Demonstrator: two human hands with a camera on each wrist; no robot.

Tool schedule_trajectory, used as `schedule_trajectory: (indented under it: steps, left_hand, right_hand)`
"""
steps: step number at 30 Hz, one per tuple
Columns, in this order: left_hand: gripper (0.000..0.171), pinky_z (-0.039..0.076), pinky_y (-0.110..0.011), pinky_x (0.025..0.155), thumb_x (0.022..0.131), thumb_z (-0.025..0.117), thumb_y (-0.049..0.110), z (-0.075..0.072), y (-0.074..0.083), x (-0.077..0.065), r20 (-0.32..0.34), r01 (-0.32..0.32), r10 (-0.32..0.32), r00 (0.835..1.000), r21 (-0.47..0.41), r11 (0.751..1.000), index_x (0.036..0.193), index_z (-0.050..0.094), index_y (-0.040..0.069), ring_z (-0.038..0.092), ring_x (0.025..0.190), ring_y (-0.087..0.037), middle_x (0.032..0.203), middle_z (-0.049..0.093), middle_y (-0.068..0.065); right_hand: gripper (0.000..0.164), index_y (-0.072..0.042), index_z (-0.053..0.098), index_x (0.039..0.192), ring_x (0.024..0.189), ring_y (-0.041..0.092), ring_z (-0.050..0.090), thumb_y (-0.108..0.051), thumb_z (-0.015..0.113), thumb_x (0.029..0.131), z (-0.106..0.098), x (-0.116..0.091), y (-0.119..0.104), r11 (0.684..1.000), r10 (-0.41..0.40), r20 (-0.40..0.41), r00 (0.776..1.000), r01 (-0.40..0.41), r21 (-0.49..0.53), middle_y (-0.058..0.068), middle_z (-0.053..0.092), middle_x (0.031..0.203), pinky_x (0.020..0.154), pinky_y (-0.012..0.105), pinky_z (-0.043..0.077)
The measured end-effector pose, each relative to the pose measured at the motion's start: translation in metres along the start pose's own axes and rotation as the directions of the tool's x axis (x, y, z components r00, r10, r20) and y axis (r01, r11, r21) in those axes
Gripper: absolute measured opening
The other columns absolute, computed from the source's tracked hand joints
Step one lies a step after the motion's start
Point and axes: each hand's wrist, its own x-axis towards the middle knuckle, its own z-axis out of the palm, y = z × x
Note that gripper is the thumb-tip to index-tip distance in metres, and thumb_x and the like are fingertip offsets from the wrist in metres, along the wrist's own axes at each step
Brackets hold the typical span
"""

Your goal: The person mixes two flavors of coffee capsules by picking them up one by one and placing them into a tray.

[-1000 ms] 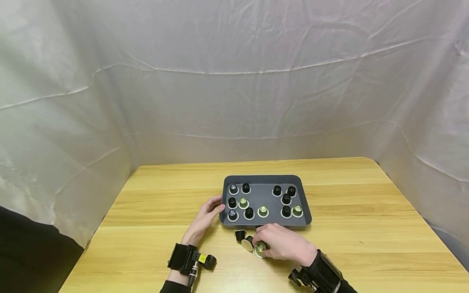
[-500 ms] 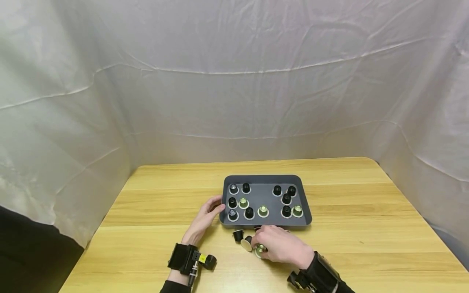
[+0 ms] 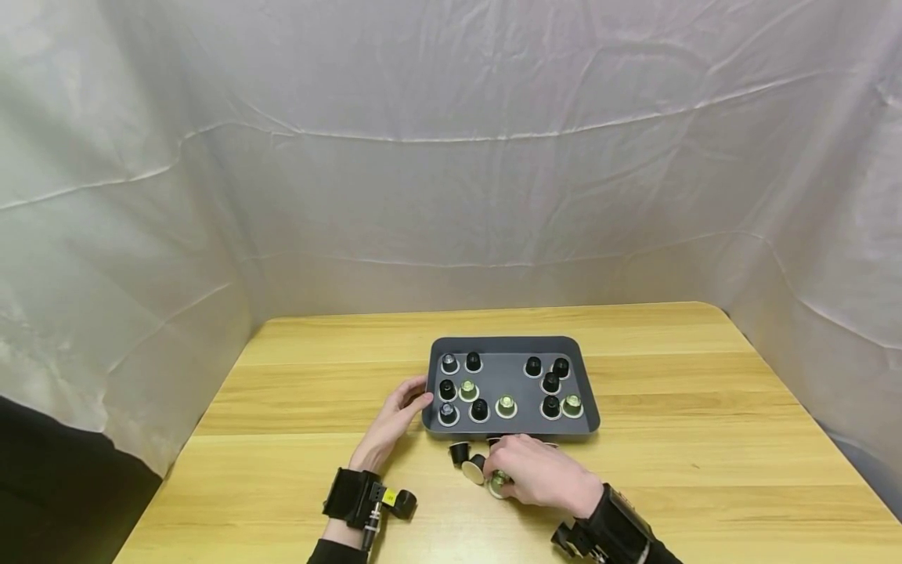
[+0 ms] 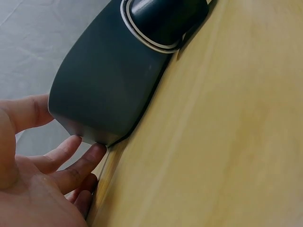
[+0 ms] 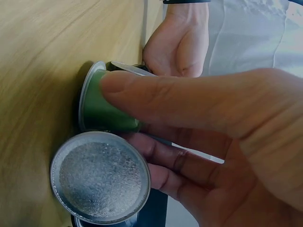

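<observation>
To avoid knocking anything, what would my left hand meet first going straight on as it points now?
Your left hand would likely meet the gray tray at once, at its left end, which the fingertips appear to touch.

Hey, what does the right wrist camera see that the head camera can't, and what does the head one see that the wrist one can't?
Only the right wrist view shows a silvery round lid face-on, and the inner side of the right hand.

Only the head view shows the pods standing in the tray, and the back of the right hand.

Both show the green pod held by the right hand, the left hand, the wooden table and the pale cloth.
</observation>
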Motion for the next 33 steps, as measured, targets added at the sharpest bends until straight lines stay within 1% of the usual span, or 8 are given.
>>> schedule_trajectory:
  steps: [7, 10, 13, 15, 17, 22, 28, 33]
  left_hand:
    - [0.048, 0.035, -0.049, 0.12, 0.099, 0.058, 0.008, 0.0, -0.001, 0.0, 0.001, 0.001, -0.001, 1.0, -0.002, 1.0, 0.144, 0.046, -0.006, 0.05, 0.133, -0.034, 0.144, 0.053, -0.027]
    - [0.048, 0.039, -0.041, 0.117, 0.1, 0.058, 0.009, 0.0, -0.001, 0.001, -0.002, -0.003, 0.003, 1.0, 0.012, 1.0, 0.143, 0.046, -0.007, 0.051, 0.131, -0.031, 0.143, 0.053, -0.027]
    - [0.048, 0.042, -0.029, 0.11, 0.1, 0.058, 0.01, 0.0, -0.001, 0.001, -0.003, -0.015, 0.015, 1.0, 0.028, 0.999, 0.142, 0.046, -0.008, 0.053, 0.128, -0.027, 0.141, 0.054, -0.028]
    - [0.048, 0.041, -0.024, 0.106, 0.099, 0.058, 0.01, 0.0, -0.001, 0.001, -0.004, -0.021, 0.021, 1.0, 0.032, 0.999, 0.142, 0.046, -0.009, 0.053, 0.127, -0.026, 0.14, 0.054, -0.028]
    - [0.048, 0.04, -0.023, 0.106, 0.099, 0.058, 0.009, 0.0, -0.002, 0.002, -0.003, -0.018, 0.018, 1.0, 0.024, 1.0, 0.142, 0.046, -0.008, 0.053, 0.128, -0.027, 0.141, 0.054, -0.028]
    - [0.048, 0.039, -0.029, 0.11, 0.099, 0.058, 0.007, 0.0, -0.002, 0.002, -0.001, -0.014, 0.014, 1.0, 0.01, 1.0, 0.143, 0.046, -0.008, 0.051, 0.131, -0.032, 0.142, 0.054, -0.027]
    - [0.049, 0.04, -0.028, 0.109, 0.098, 0.059, 0.007, 0.0, -0.002, 0.001, 0.0, -0.01, 0.01, 1.0, 0.005, 1.0, 0.143, 0.046, -0.008, 0.052, 0.129, -0.03, 0.142, 0.054, -0.027]
    - [0.049, 0.039, -0.029, 0.11, 0.099, 0.059, 0.008, -0.001, -0.001, 0.0, 0.003, -0.007, 0.007, 1.0, 0.009, 1.0, 0.143, 0.045, -0.007, 0.052, 0.13, -0.03, 0.142, 0.054, -0.027]
  right_hand:
    - [0.017, -0.02, 0.077, 0.095, 0.09, 0.002, 0.065, -0.013, 0.081, 0.08, -0.003, -0.001, 0.003, 0.998, -0.002, 0.014, 1.0, 0.001, 0.06, -0.012, 0.073, 0.093, 0.089, 0.026, 0.057]
    - [0.016, -0.02, 0.077, 0.097, 0.093, 0.002, 0.065, -0.015, 0.079, 0.082, -0.007, -0.002, 0.004, 0.995, 0.001, 0.018, 1.0, -0.002, 0.096, -0.012, 0.073, 0.096, 0.091, 0.026, 0.057]
    - [0.017, -0.02, 0.076, 0.101, 0.097, 0.003, 0.066, -0.018, 0.078, 0.084, -0.011, -0.004, 0.006, 0.992, 0.002, 0.021, 1.0, -0.005, 0.129, -0.012, 0.074, 0.101, 0.093, 0.028, 0.057]
    - [0.018, -0.02, 0.076, 0.104, 0.097, 0.002, 0.066, -0.02, 0.076, 0.086, -0.014, -0.005, 0.008, 0.988, 0.0, 0.017, 1.0, -0.003, 0.156, -0.012, 0.073, 0.103, 0.093, 0.029, 0.057]
    - [0.019, -0.018, 0.075, 0.106, 0.095, 0.0, 0.065, -0.019, 0.075, 0.087, -0.017, -0.007, 0.011, 0.982, -0.019, -0.006, 1.0, 0.02, 0.188, -0.011, 0.073, 0.104, 0.09, 0.027, 0.057]
    - [0.018, -0.013, 0.073, 0.109, 0.085, -0.005, 0.061, -0.013, 0.072, 0.091, -0.02, -0.01, 0.019, 0.964, -0.078, -0.093, 0.993, 0.099, 0.245, -0.006, 0.072, 0.102, 0.08, 0.019, 0.055]
    - [0.019, -0.015, 0.07, 0.113, 0.086, -0.001, 0.061, -0.01, 0.066, 0.096, -0.024, -0.012, 0.03, 0.955, -0.045, -0.184, 0.982, 0.096, 0.282, -0.003, 0.069, 0.109, 0.077, 0.016, 0.054]
    - [0.02, -0.013, 0.07, 0.113, 0.087, 0.005, 0.064, -0.007, 0.067, 0.094, -0.024, -0.012, 0.039, 0.974, -0.004, -0.322, 0.947, 0.077, 0.214, -0.001, 0.068, 0.108, 0.078, 0.02, 0.057]
